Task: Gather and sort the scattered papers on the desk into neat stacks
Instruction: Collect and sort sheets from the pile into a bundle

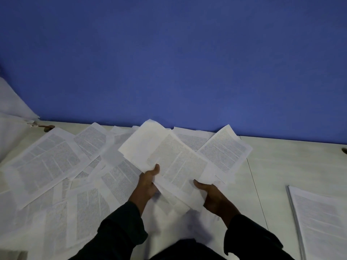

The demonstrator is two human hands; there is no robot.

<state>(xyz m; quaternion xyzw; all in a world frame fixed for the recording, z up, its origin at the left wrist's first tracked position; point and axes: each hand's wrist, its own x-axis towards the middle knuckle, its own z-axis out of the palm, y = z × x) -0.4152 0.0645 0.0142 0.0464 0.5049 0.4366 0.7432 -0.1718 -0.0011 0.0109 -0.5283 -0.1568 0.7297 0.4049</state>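
Observation:
A bundle of printed sheets [169, 152] is held up above the desk, fanned and uneven. My left hand [148, 182] grips its lower left edge with the thumb on top. My right hand [212, 196] grips its lower right edge from below. Both wrists wear dark sleeves. Many loose printed pages [47, 160] lie scattered and overlapping across the left and middle of the white desk [277, 162]. One page [225, 149] lies just right of the held bundle. A squared stack of pages [323, 222] sits at the desk's right front.
A blue wall [169, 62] rises directly behind the desk's far edge. White cloth or paper [11, 107] hangs at the far left. A small brown object [47, 127] lies at the back left. A seam line [257, 190] crosses the desk surface.

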